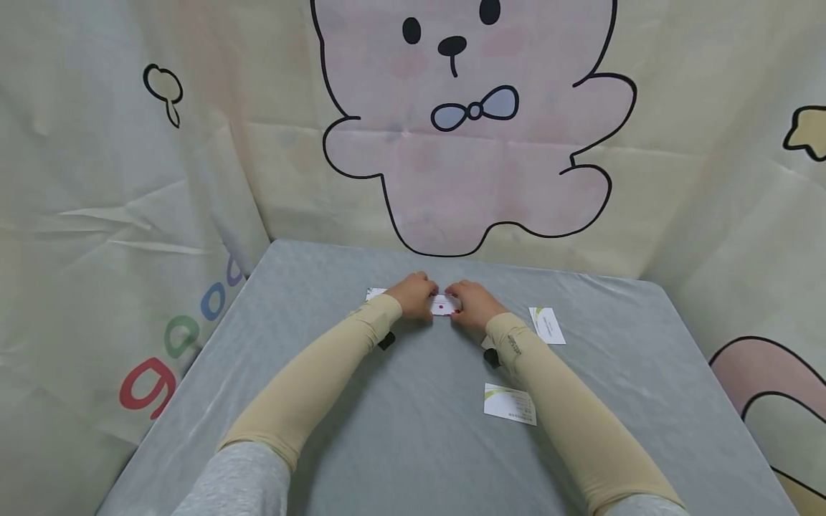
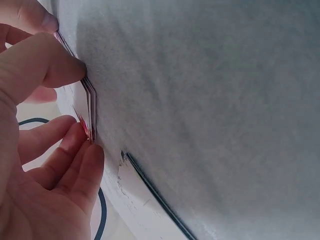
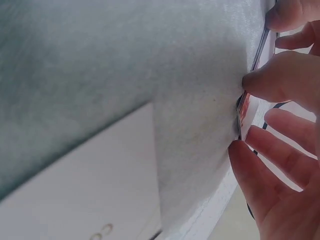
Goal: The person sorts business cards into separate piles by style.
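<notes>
A small stack of cards [image 1: 444,306], white with a red dot on top, lies near the far middle of the table between both hands. My left hand [image 1: 413,295] grips its left end, thumb on the near edge and fingertips [image 2: 95,155] at the far side. My right hand [image 1: 476,304] holds the right end the same way, thumb [image 3: 272,80] against the near edge. In the left wrist view the layered card edges [image 2: 91,107] look bent and slightly uneven. Most of the stack's ends is hidden behind the fingers.
Beyond my left wrist lie more white cards [image 1: 374,293], seen as a stack [image 2: 150,205] in the left wrist view. White-and-green cards [image 1: 547,325] rest right of my right hand, another card [image 1: 510,405] nearer me. A grey cloth covers the table [image 1: 400,444]; a printed curtain [image 1: 290,201] stands behind.
</notes>
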### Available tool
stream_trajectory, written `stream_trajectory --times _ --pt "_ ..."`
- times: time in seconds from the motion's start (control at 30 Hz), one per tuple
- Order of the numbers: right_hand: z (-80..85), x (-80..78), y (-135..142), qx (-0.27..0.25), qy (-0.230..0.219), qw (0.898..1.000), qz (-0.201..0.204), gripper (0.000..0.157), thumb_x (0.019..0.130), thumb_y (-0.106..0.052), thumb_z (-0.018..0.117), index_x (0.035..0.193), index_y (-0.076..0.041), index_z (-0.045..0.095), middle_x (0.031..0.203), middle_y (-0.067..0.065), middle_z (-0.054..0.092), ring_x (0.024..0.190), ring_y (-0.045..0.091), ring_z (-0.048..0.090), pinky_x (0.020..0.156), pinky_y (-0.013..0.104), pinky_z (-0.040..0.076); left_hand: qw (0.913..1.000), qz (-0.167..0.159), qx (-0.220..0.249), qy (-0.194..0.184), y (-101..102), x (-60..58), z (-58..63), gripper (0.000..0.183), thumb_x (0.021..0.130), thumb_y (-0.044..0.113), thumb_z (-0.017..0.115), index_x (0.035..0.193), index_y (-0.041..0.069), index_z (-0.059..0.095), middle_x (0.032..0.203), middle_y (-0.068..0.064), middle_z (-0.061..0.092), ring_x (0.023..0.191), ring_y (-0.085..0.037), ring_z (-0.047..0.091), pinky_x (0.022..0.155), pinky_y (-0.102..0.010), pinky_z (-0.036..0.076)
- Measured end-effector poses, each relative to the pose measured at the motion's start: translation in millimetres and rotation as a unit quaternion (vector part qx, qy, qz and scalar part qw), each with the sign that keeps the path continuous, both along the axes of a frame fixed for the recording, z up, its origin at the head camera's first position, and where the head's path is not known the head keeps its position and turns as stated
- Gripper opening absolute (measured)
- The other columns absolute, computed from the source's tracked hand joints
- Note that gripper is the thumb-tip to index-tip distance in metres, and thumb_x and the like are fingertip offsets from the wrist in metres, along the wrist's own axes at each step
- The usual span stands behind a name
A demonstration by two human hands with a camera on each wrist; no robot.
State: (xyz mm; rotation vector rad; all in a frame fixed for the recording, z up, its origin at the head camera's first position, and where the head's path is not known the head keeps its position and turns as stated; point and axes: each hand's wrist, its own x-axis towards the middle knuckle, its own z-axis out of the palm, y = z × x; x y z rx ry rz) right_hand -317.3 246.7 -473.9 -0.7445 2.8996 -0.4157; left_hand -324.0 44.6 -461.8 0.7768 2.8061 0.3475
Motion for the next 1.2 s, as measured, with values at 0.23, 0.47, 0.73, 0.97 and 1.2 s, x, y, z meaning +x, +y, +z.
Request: stream_trajectory --times 0.23,0.47,0.73,0.97,1.2 --pt "-0.1 -0.1 0 -0.008 -0.004 1.000 -0.003 0.052 0.093 -0.013 0.079 0.142 -0.004 0.066 0.138 0.019 0.068 0.129 0.038 0.064 0.112 0.054 0.051 0.9998 0.018 0.005 -0.012 2 -0.6 -0.2 0.062 0.092 0.029 0.087 0.145 0.006 0.065 0.140 -0.014 0.062 0.127 -0.028 0.058 0.111 -0.041 0.051" --pt "-1.2 8.2 20 -0.010 -0.002 1.000 -0.020 0.052 0.093 -0.014 0.079 0.142 -0.004 0.066 0.138 0.018 0.068 0.128 0.037 0.064 0.112 0.052 0.051 0.9999 -0.004 0.003 -0.012 21 -3.0 -3.4 0.063 0.092 0.032 0.086 0.147 0.009 0.065 0.142 -0.012 0.061 0.127 -0.026 0.058 0.111 -0.040 0.051" --pt "8.4 57.5 71 -0.052 -0.021 0.996 -0.075 0.059 0.098 -0.021 0.078 0.150 -0.003 0.058 0.157 0.019 0.057 0.150 0.040 0.052 0.124 0.056 0.041 0.9985 -0.048 -0.018 0.022 53 10.2 3.0 0.075 0.092 0.040 0.085 0.156 0.012 0.056 0.150 -0.012 0.057 0.138 -0.030 0.052 0.118 -0.041 0.047" --pt "10.3 95.9 107 -0.055 0.023 0.989 -0.134 0.055 0.096 -0.017 0.076 0.146 -0.001 0.061 0.149 0.023 0.061 0.143 0.045 0.055 0.120 0.060 0.043 0.9873 -0.152 0.044 0.011 83 19.7 12.4 0.062 0.098 0.028 0.078 0.155 0.011 0.058 0.148 -0.009 0.064 0.141 -0.029 0.055 0.119 -0.041 0.047" --pt "-3.0 93.7 96 -0.059 0.051 0.992 -0.099 0.051 0.095 -0.021 0.077 0.139 0.001 0.066 0.139 0.022 0.068 0.132 0.044 0.062 0.114 0.058 0.047 0.9844 -0.166 0.056 -0.011 78 11.8 4.0 0.058 0.098 0.017 0.074 0.153 0.010 0.059 0.142 -0.007 0.068 0.133 -0.023 0.060 0.115 -0.038 0.048"
